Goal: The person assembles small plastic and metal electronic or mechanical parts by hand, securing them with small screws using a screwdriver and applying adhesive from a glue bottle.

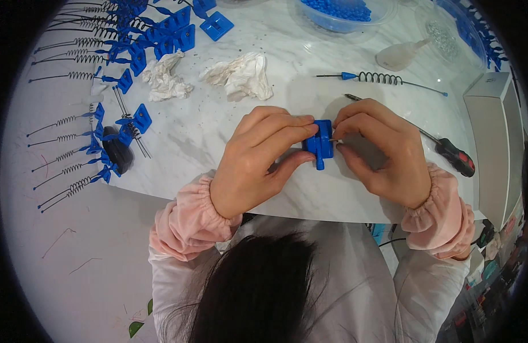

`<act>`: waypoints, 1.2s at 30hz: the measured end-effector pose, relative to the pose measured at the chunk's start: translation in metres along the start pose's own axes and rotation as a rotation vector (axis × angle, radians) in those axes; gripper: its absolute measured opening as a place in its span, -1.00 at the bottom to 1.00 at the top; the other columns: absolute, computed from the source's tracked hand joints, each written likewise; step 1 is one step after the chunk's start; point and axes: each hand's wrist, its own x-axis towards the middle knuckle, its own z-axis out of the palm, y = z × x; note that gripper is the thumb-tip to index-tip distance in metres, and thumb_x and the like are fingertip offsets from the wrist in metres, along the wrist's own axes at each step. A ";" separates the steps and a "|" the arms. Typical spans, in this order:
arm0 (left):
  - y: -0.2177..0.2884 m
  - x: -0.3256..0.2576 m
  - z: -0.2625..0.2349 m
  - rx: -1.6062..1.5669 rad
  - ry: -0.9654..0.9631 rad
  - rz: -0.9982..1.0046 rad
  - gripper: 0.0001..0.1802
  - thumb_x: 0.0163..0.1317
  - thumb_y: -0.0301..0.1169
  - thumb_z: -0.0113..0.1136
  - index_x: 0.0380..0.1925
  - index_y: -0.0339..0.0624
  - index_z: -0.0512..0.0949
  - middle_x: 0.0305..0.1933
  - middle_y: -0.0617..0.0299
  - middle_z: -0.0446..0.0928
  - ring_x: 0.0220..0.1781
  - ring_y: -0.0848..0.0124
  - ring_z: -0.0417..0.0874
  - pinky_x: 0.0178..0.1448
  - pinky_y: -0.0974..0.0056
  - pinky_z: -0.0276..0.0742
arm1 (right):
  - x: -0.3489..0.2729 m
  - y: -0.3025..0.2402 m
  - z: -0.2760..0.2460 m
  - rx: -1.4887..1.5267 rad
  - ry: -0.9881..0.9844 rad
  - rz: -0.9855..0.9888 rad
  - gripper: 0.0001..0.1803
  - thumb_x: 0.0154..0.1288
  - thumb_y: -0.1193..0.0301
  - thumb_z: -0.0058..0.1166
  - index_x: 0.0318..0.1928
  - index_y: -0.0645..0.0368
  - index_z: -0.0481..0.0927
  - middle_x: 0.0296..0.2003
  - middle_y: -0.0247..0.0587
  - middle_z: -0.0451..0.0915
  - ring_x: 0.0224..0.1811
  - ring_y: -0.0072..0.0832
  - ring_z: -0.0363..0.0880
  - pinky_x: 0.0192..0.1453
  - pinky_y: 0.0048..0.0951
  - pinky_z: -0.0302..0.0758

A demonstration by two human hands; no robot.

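Note:
Over the near middle of the table, my left hand [258,154] pinches a small blue plastic bracket [319,143] between thumb and fingers. The bracket has a square plate and a short stem that points toward me. My right hand [384,148] is closed at the bracket's right side, its thumb and forefinger tips pinching a tiny metallic piece [336,140], too small to make out. Behind the right hand lies a screwdriver [455,157] with a black and red handle; the hand hides part of its shaft. A coil spring rod [380,78] with blue ends rests farther back.
Blue-based spring rods [126,34] are heaped at the far left, with several more [95,146] along the left edge by a black object [117,150]. Two crumpled tissues [241,76], a bowl of blue beads [338,23], a translucent bottle [398,55] and a white box [490,126] stand around.

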 end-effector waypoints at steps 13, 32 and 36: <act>-0.003 -0.003 -0.001 -0.060 -0.003 -0.074 -0.33 -0.10 -0.50 0.55 0.13 -0.24 0.59 0.10 0.14 0.67 0.12 0.19 0.63 0.17 0.18 0.53 | 0.003 0.004 -0.002 -0.036 -0.034 -0.034 -0.69 0.02 0.61 0.35 -0.18 0.19 0.63 -0.21 -0.16 0.63 -0.30 -0.20 0.65 -0.17 -0.33 0.58; 0.008 -0.012 0.007 0.151 0.011 0.207 -0.51 -0.10 -0.52 0.53 -0.08 -0.26 0.64 0.07 0.03 0.59 0.01 0.08 0.66 -0.01 0.15 0.65 | 0.004 0.001 0.005 -0.105 -0.023 -0.176 -0.60 0.01 0.56 0.33 -0.07 0.24 0.58 -0.05 -0.11 0.59 -0.02 -0.10 0.54 0.07 -0.23 0.52; 0.016 -0.018 0.008 0.082 0.082 0.067 -0.49 -0.07 -0.61 0.49 -0.03 -0.29 0.59 0.05 -0.01 0.56 0.02 0.13 0.65 0.02 0.21 0.62 | 0.004 0.005 0.006 -0.071 -0.013 -0.174 -0.62 0.02 0.58 0.31 -0.09 0.25 0.57 -0.07 -0.11 0.59 -0.01 -0.10 0.53 0.07 -0.22 0.52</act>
